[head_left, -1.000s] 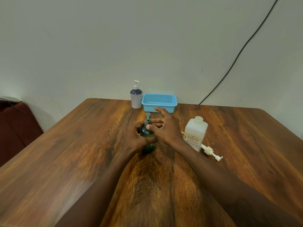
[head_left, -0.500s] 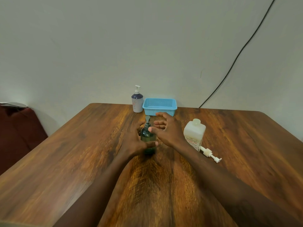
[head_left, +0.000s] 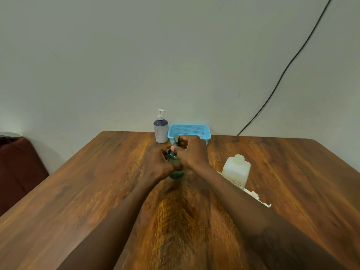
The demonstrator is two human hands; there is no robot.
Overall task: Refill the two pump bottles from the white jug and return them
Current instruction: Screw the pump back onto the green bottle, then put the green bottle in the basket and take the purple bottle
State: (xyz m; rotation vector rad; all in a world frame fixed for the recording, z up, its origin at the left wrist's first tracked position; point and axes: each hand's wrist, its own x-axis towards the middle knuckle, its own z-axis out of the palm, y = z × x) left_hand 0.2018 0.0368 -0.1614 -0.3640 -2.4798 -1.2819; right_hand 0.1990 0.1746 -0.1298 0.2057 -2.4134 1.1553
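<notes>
A dark green pump bottle (head_left: 176, 168) stands upright at the middle of the wooden table (head_left: 97, 191). My left hand (head_left: 157, 164) is wrapped around its body from the left. My right hand (head_left: 191, 152) is closed around the bottle's grey pump head and collar from the right. A purple-and-white pump bottle (head_left: 161, 128) stands at the table's far edge, against the wall. The white jug (head_left: 236, 171), with its cap on, stands to the right of my right forearm.
A blue plastic basket (head_left: 202, 131) sits at the far edge, right of the purple bottle. A loose white pump (head_left: 257, 197) lies on the table in front of the jug. A black cable (head_left: 282, 75) runs down the wall. A dark red seat (head_left: 17, 168) is at left.
My right hand, spread open beside the pump head before, has closed its fingers around it. The left hand keeps hold of the bottle. The view has tilted upward.
</notes>
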